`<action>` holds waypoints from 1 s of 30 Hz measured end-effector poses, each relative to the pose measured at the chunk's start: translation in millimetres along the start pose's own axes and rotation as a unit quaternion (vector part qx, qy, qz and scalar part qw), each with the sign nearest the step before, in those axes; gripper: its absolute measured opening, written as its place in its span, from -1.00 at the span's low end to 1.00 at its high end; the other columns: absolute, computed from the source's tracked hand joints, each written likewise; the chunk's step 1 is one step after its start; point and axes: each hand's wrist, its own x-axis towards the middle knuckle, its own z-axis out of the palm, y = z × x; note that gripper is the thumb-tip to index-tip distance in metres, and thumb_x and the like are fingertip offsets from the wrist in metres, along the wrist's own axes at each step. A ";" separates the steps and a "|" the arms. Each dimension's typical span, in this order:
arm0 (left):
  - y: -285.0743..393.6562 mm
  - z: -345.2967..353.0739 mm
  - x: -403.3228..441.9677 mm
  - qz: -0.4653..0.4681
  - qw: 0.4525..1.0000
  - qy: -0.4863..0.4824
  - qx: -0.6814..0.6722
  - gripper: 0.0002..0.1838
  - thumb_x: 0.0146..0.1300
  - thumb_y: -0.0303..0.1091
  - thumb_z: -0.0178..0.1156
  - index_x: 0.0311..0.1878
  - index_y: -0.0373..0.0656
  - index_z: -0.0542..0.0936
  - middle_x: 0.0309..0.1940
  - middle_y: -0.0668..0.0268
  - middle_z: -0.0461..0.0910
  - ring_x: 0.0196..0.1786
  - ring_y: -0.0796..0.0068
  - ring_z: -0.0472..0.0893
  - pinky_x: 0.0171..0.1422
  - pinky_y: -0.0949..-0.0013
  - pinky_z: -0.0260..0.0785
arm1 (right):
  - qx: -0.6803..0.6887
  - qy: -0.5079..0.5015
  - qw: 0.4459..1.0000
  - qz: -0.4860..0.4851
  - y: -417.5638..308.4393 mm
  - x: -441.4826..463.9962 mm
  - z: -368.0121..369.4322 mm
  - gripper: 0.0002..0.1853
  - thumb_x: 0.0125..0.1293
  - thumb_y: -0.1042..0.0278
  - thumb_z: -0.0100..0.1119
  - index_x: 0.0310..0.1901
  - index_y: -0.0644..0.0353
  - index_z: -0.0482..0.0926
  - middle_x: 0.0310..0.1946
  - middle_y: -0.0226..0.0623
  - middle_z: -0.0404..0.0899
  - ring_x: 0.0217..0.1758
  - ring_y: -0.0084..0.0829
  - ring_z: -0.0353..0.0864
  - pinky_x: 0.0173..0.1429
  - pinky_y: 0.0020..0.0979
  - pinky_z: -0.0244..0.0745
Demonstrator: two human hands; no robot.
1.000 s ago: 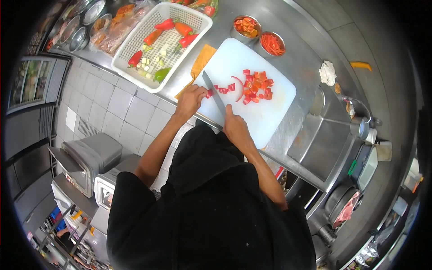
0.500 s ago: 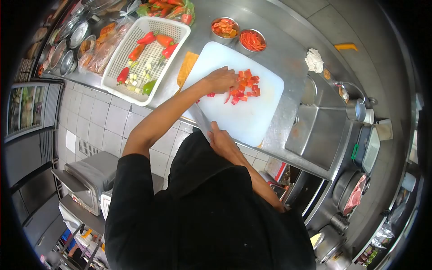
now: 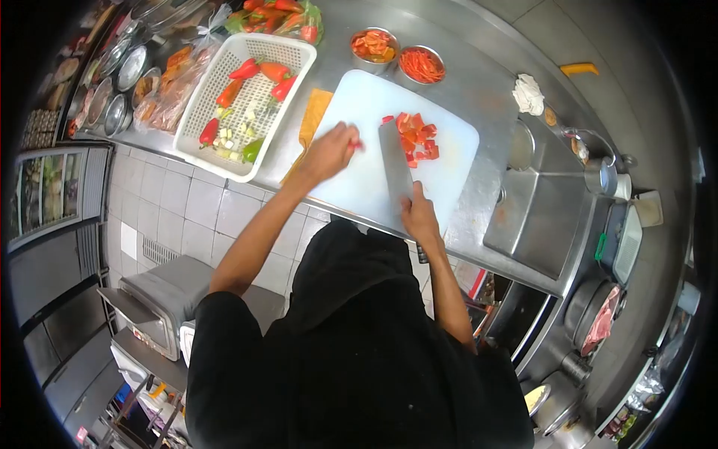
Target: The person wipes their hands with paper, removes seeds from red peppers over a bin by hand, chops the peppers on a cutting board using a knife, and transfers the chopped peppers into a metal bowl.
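Observation:
My right hand (image 3: 421, 219) grips a broad-bladed kitchen knife (image 3: 396, 166), its blade lying across the white cutting board (image 3: 441, 187). Cut red pepper pieces (image 3: 416, 133) are gathered just right of the blade, close to its tip. Over the board's left side, my left hand (image 3: 334, 152) is closed, with a bit of red pepper (image 3: 357, 144) showing at its fingertips. Left of the board, a white perforated basket (image 3: 183, 127) holds several red peppers, a green one and pale pepper scraps.
Behind the board stand two metal bowls, one of chopped pepper (image 3: 374, 46) and one of red shreds (image 3: 422, 66). A yellow-brown flat piece (image 3: 315, 112) lies beside the basket. A sink (image 3: 538, 217) and a white cloth (image 3: 528, 94) are at the right.
My right hand has moved the knife up and right, from the board's front left edge to beside the cut pieces. My left hand has moved left, away from the pile, with a red bit.

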 end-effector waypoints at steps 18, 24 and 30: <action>9.6 38.3 -37.0 -0.068 0.987 0.110 0.091 -0.94 0.19 -0.43 0.29 -0.26 -0.08 0.65 -0.34 0.22 0.47 -0.23 0.17 0.47 -0.08 0.18 0.36 | -0.075 -0.050 0.993 -0.080 -34.2 -36.0 23.3 -0.78 0.37 0.56 -0.02 -0.05 0.33 0.18 -0.56 0.24 0.51 -0.40 0.30 0.55 -0.34 0.12 0.36; 16.5 32.2 -35.5 -0.096 0.989 0.103 0.041 -0.98 0.25 -0.46 0.23 -0.27 -0.13 0.62 -0.38 0.19 0.51 -0.30 0.13 0.54 -0.18 0.14 0.39 | -0.062 -0.030 0.991 -0.115 -41.3 -7.8 22.4 -0.77 0.32 0.59 -0.02 -0.07 0.34 0.19 -0.57 0.24 0.51 -0.41 0.32 0.53 -0.31 0.15 0.37; 3.5 29.4 -59.2 -0.100 0.979 0.178 0.022 -0.93 0.32 -0.44 0.14 -0.25 -0.10 0.60 -0.40 0.19 0.49 -0.27 0.10 0.55 -0.17 0.10 0.41 | -0.107 -0.049 0.984 -0.135 -55.5 -17.4 1.3 -0.74 0.28 0.61 -0.01 -0.05 0.33 0.20 -0.57 0.26 0.51 -0.41 0.32 0.53 -0.30 0.19 0.36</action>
